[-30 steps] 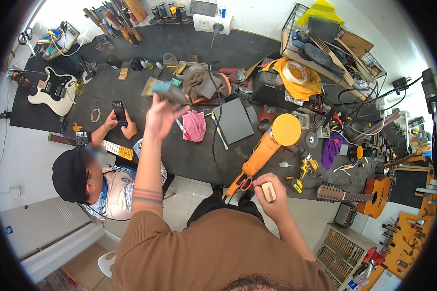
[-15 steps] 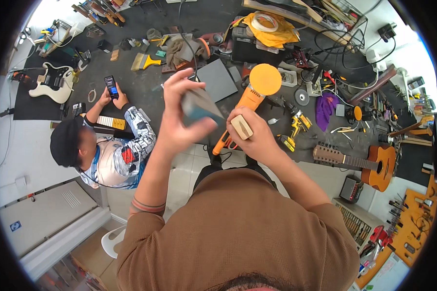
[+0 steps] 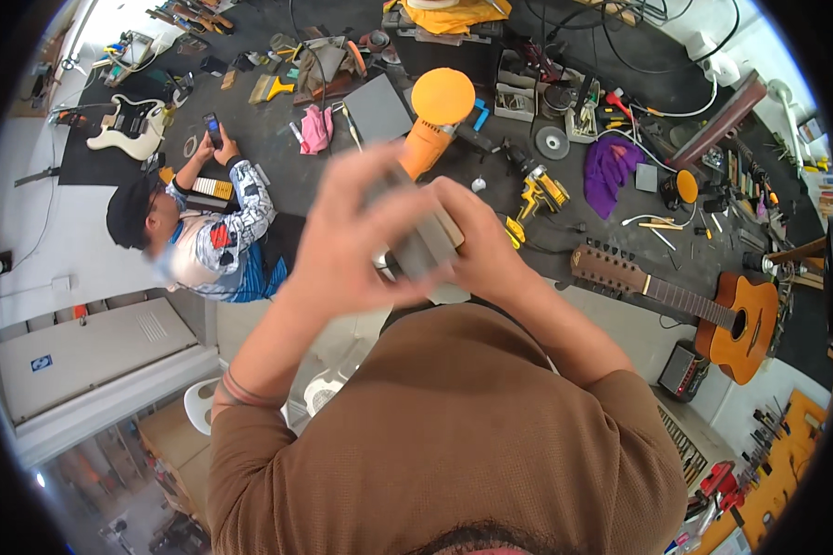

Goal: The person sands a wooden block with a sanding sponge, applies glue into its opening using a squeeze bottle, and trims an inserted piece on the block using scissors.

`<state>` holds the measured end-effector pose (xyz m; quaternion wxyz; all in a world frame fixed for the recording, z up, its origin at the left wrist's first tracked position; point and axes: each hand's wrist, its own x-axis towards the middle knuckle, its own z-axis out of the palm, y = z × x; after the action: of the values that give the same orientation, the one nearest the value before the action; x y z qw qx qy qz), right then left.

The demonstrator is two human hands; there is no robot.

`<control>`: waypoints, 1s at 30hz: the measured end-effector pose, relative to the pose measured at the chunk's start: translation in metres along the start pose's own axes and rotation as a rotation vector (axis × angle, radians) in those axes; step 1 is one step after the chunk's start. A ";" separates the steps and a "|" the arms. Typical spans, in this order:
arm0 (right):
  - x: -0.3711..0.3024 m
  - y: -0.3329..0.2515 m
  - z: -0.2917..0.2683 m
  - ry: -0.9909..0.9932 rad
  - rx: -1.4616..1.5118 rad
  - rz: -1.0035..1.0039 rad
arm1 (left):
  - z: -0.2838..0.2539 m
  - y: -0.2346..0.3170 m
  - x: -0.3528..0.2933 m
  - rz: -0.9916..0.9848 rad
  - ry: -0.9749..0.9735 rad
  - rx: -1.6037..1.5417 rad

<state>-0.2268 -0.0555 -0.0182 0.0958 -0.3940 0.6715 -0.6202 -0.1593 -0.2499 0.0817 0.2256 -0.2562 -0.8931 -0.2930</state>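
Head view, centre: left hand (image 3: 341,233), half-curled, grips grey block (image 3: 420,246);
Right hand (image 3: 483,239): closed on wooden block (image 3: 451,228);
Handling: underway; finish, I can't tell

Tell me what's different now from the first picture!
The left hand brought the grey block from over the bench, rightward and toward the body, to the wooden block; blur hides whether they touch. The right hand still holds the wooden block. The co-worker still holds the phone.
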 end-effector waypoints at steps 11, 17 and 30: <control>-0.033 -0.015 -0.022 0.004 0.093 -0.074 | 0.021 0.060 0.005 -0.066 -0.017 0.076; -0.041 -0.023 -0.029 0.018 -0.011 -0.116 | 0.029 0.071 0.008 -0.094 0.037 0.093; -0.040 -0.019 -0.025 -0.040 0.079 -0.077 | 0.021 0.066 0.001 -0.133 0.026 0.126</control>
<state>-0.2077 -0.0086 -0.0104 0.1007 -0.4279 0.6286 -0.6416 -0.1267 -0.1902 0.0934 0.2331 -0.1776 -0.9218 -0.2538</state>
